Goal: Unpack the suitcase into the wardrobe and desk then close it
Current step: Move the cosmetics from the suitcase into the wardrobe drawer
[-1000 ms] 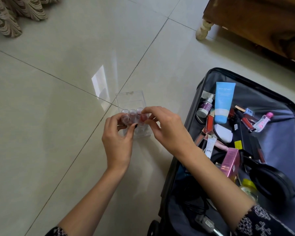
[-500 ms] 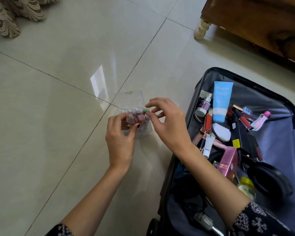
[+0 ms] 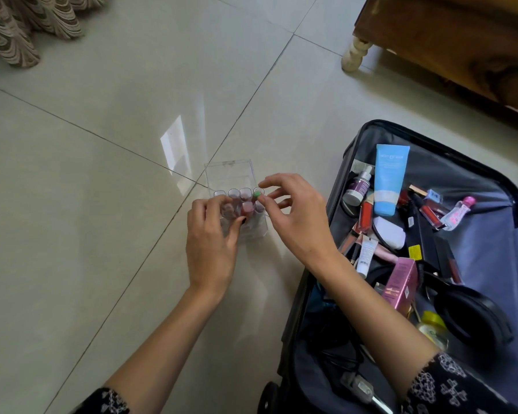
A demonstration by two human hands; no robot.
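A clear plastic organiser (image 3: pixel 232 174) stands on the tiled floor, with several small lipstick tubes (image 3: pixel 245 195) upright in its slots. My left hand (image 3: pixel 211 243) grips the organiser's near side, fingers curled over the front tubes. My right hand (image 3: pixel 293 218) pinches a green-topped tube (image 3: pixel 257 196) at the organiser's right corner. To the right lies the open black suitcase (image 3: pixel 488 177), filled with cosmetics: a blue tube (image 3: pixel 388 180), a pink box (image 3: pixel 401 283), red lip glosses (image 3: pixel 365 215) and black headphones (image 3: pixel 473 315).
A wooden piece of furniture with a pale turned leg (image 3: pixel 355 53) stands at the top right. Patterned curtain folds (image 3: pixel 15 31) hang at the top left. Bare floor tiles (image 3: pixel 87 204) spread left of the organiser.
The organiser now stands lower on the floor. My right hand has shifted from the middle tubes to the green-topped tube at the right corner.
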